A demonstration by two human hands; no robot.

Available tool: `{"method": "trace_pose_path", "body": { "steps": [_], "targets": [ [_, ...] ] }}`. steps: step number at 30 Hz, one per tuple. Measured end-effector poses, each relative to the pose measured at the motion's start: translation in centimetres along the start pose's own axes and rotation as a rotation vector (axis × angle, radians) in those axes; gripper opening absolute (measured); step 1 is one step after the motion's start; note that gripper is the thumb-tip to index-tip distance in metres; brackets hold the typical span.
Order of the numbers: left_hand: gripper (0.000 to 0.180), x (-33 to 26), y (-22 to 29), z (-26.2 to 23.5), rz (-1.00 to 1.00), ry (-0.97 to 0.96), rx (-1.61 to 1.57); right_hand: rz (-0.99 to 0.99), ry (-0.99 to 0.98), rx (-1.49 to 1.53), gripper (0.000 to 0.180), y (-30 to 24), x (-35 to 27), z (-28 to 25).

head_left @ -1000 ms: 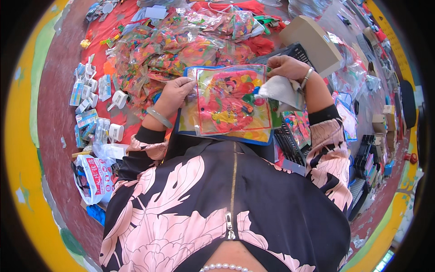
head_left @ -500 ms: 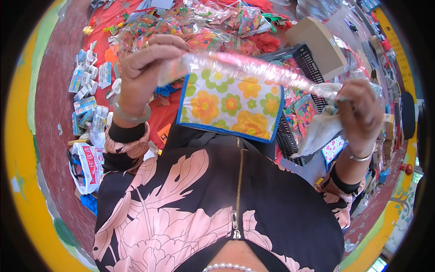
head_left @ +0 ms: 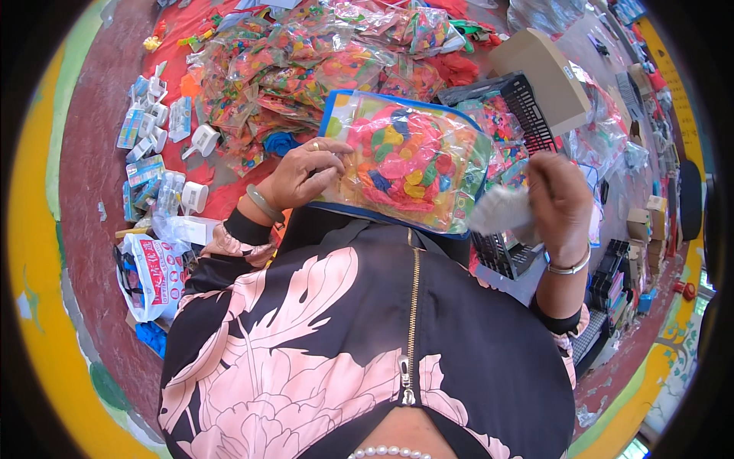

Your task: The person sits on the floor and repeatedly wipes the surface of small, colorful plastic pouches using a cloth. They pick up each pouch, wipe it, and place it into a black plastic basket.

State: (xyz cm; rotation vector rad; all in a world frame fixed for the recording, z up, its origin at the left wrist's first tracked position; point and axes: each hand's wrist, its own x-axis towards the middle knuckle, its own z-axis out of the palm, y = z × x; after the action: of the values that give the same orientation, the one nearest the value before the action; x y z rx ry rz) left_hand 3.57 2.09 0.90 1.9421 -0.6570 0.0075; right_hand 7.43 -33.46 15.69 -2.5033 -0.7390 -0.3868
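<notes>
A clear plastic bag of colourful balloons [head_left: 403, 164] lies flat on a flowered mat with a blue border [head_left: 330, 126], over my lap. My left hand [head_left: 307, 172] is at the bag's left edge, its fingers bent and their tips on the plastic. To the right of the bag, my right hand [head_left: 562, 203] is raised, fingers closed round a white cloth [head_left: 501, 210]. The cloth hangs toward the mat's right edge and is smeared by motion.
Beyond the mat spreads a heap of similar filled bags [head_left: 267, 84]. A black plastic crate [head_left: 527, 111] and a cardboard box [head_left: 539, 76] stand at the right. White devices and packs [head_left: 145, 126] lie at the left, near a white carrier bag [head_left: 153, 279].
The bag, stretched between my raised hands before, now lies on the mat. My left hand has come down and right; my right hand has let go of the bag and moved left, keeping the cloth.
</notes>
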Motion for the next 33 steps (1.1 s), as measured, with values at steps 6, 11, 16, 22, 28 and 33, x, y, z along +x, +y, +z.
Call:
{"method": "trace_pose_path", "body": {
  "steps": [6, 11, 16, 22, 28, 33],
  "targets": [
    [0.024, -0.6, -2.0, 2.0, -0.1, 0.162, -0.175, -0.38, 0.095, 0.233, 0.024, -5.7, 4.1, 8.5],
    [0.042, -1.4, -2.4, 3.0, -0.247, 0.325, -0.422, -0.325, -0.247, -0.043, 0.056, -6.1, 1.3, 19.5],
    [0.032, -1.3, -2.6, 2.7, -0.289, 0.294, -0.45, -0.358, -0.358, -0.152, 0.054, -4.8, 0.8, 18.9],
    [0.013, -0.2, -1.4, 2.5, -0.336, 0.253, -0.482, -0.306, -0.339, -0.269, 0.047, -2.0, -1.5, 15.7],
    [0.012, -0.4, -1.5, 2.5, -0.314, 0.26, -0.446, -0.164, -0.236, -0.284, 0.046, 0.1, -3.5, 13.0],
    [0.01, -0.6, -1.8, 2.6, -0.307, 0.287, -0.447, -0.127, -0.067, -0.191, 0.04, 3.9, -5.6, 11.8]
  ]
}}
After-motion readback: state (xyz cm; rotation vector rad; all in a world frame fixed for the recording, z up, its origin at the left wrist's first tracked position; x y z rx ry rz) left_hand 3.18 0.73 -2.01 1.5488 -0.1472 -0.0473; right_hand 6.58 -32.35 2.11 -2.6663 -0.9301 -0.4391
